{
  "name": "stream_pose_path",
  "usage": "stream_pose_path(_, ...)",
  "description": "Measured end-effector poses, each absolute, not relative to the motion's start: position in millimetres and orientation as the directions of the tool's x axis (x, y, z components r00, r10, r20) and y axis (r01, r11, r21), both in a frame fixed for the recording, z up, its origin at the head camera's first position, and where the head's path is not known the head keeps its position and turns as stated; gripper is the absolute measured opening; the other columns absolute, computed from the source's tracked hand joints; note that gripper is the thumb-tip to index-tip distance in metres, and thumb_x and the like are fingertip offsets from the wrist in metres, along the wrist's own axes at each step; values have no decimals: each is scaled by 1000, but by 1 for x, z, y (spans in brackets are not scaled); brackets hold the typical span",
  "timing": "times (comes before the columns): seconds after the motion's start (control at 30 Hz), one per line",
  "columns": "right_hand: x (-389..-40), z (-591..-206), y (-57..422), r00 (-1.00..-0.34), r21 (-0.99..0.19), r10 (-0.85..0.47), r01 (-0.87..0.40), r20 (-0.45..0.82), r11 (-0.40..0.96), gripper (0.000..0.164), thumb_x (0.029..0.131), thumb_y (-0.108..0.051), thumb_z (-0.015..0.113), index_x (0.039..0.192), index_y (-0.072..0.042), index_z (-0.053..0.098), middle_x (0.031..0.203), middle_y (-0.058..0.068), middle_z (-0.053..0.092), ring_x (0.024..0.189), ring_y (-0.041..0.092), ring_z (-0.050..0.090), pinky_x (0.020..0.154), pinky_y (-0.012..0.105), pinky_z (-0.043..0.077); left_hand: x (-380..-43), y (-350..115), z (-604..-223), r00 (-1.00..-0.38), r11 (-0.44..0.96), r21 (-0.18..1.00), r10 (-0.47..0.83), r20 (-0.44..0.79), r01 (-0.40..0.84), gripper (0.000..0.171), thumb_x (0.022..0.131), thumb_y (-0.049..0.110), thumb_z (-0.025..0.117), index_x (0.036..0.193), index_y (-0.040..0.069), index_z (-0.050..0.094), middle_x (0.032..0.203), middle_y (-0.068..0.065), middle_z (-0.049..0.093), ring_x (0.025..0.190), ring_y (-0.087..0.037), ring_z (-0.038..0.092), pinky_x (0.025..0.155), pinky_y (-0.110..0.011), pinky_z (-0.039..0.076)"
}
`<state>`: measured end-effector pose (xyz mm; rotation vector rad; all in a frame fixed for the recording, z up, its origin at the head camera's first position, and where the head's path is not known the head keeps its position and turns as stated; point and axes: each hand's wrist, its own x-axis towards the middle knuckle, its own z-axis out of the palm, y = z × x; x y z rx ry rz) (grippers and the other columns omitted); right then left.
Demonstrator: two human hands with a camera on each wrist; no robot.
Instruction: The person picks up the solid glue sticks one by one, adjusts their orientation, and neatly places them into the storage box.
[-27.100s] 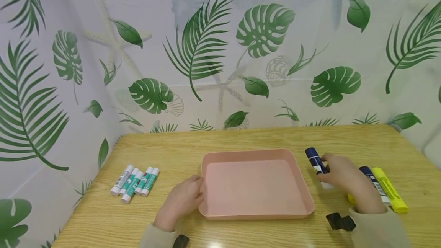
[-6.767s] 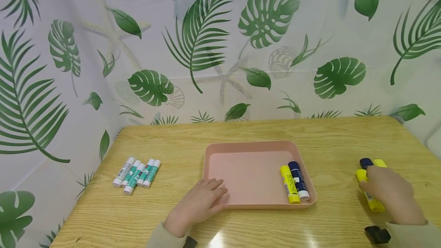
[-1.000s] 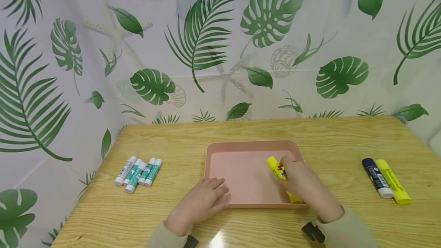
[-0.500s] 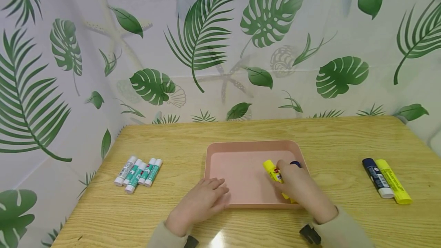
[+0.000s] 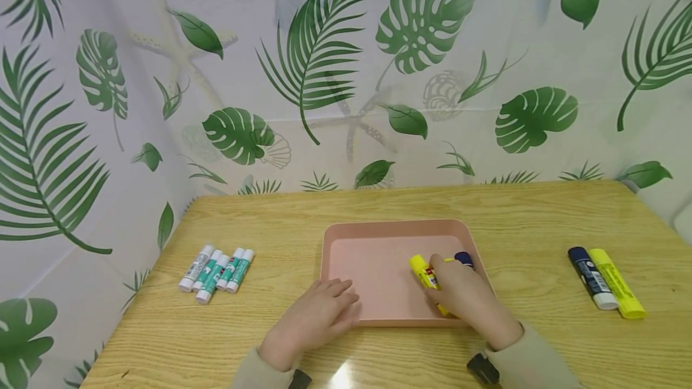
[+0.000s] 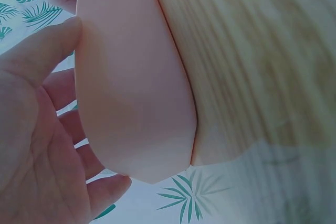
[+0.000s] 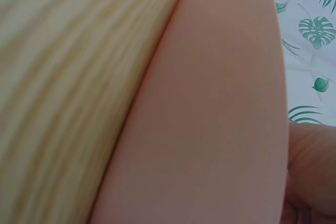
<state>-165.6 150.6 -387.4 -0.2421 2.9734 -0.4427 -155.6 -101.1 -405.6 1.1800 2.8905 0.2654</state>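
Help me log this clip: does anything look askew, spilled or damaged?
Nothing looks spilled or damaged. At left, the middle stick of five juts out of line with the rest. A small dark mark shows on the table, too small to identify. The yellow stick in the right hand slants, but that seems normal while held.

we face a pale cloth (image 5: 324,179) printed with green leaves (image 5: 424,26), faint starfish (image 5: 181,56) and shells (image 5: 443,95); it hangs behind the table (image 5: 281,218) and turns along the left side. we see a thin crease (image 5: 459,111) running across it. the table is yellowish wood, its grain running mostly side to side, and we notice a bright patch of light (image 5: 340,377) shining on its near part.
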Motion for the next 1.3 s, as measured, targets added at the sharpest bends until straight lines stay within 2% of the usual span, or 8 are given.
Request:
stream_pose_path(0.47, -166, -392, 151, -965, -330, -220, -164, -140, 930, 35, 76, -18, 70, 98, 0, 50, 67, 2, 50, 56, 13, 46, 48, 25, 39, -156, -101, -405, -720, 708, 151, 693, 38, 690, 40, 89, 36, 49, 117, 9, 57, 128, -10, 46, 118, -27, 41, 98, -46, 29)
stream_pose_path(0.7, -165, -391, 150, -961, -332, -238, -182, -138, 926, 29, 75, -17, 70, 89, -3, 49, 62, 1, 46, 51, 13, 44, 43, 23, 35, -155, -100, -404, -721, 709, 160, 692, 34, 687, 39, 90, 35, 49, 118, 8, 57, 128, -10, 47, 117, -27, 41, 97, -47, 30)
stream_pose_path(1.3, -166, -394, 151, -958, -333, -260, -207, -120, 920, 30, 72, -17, 72, 83, -6, 46, 61, 0, 44, 51, 12, 43, 43, 23, 35, -156, -100, -406, -724, 714, 144, 689, 31, 685, 38, 90, 34, 48, 117, 10, 57, 128, -9, 47, 117, -25, 42, 97, -46, 31)
